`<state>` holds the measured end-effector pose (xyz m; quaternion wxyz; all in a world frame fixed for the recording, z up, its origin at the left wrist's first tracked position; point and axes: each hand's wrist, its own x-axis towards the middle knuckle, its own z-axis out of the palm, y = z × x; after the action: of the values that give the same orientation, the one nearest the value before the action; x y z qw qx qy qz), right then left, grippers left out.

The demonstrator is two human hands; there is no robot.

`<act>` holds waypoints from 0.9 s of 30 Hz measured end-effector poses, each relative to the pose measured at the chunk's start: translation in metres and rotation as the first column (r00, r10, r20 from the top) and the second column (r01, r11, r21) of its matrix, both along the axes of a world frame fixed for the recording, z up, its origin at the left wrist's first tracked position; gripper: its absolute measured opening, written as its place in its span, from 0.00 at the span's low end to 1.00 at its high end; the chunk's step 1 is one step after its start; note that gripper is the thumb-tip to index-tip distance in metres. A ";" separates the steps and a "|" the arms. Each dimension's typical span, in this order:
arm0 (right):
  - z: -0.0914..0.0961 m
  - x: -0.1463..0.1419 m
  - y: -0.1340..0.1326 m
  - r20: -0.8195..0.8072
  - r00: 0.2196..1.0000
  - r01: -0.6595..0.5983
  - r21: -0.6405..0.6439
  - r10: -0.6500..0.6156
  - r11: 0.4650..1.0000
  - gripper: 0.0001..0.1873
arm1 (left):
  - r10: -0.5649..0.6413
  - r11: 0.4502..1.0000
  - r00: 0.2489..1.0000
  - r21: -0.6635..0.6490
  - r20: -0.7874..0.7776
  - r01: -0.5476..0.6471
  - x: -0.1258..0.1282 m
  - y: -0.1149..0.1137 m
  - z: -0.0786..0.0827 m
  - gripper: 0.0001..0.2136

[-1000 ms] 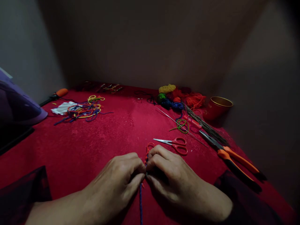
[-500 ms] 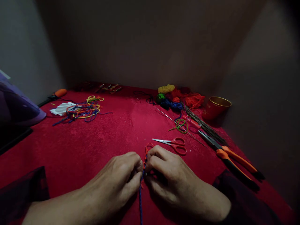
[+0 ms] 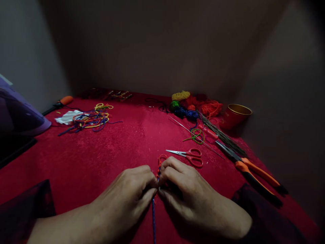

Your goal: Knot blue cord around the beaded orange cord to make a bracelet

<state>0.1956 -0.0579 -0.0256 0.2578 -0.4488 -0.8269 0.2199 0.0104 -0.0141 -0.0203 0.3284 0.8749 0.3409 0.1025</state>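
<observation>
My left hand (image 3: 134,189) and my right hand (image 3: 180,189) meet at the near middle of the red cloth, fingers pinched together on a knotted cord (image 3: 153,220). Its blue length runs down from under my left fingers to the bottom edge. Above my fingertips a red and blue knotted part ends in a small red loop (image 3: 162,157). The exact grip and the strands between my fingertips are hidden. Just beyond my right hand lie small scissors (image 3: 186,154) with red handles, blades pointing left.
Long-nosed pliers (image 3: 241,164) lie at right, near a thin metal rod (image 3: 196,136), a bundle of dark sticks (image 3: 220,134) and a red cup (image 3: 236,118). Yarn balls (image 3: 191,114) sit at the back. Cord scraps (image 3: 92,120) and a purple iron (image 3: 22,112) are at left.
My left hand has shifted slightly right, so its fingertips now close up against those of my right hand and cover more of the cord. The view has moved slightly.
</observation>
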 end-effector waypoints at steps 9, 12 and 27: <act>0.003 0.000 0.001 0.009 1.000 -0.005 -0.025 0.005 1.000 0.04 | 0.013 0.997 0.998 0.072 -0.064 -0.008 0.003 -0.004 -0.006 0.10; 0.003 0.000 0.001 0.026 1.000 -0.001 -0.027 0.002 1.000 0.04 | 0.028 0.999 0.997 0.044 -0.068 -0.025 0.001 -0.004 -0.006 0.09; -0.005 -0.004 0.002 0.010 1.000 0.020 0.045 -0.020 0.999 0.03 | 0.094 0.993 0.992 -0.065 -0.079 -0.099 0.003 -0.001 0.001 0.08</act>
<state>0.1917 -0.0558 -0.0310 0.2655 -0.4523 -0.8285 0.1963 0.0136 -0.0155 -0.0192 0.3396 0.8490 0.3982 0.0729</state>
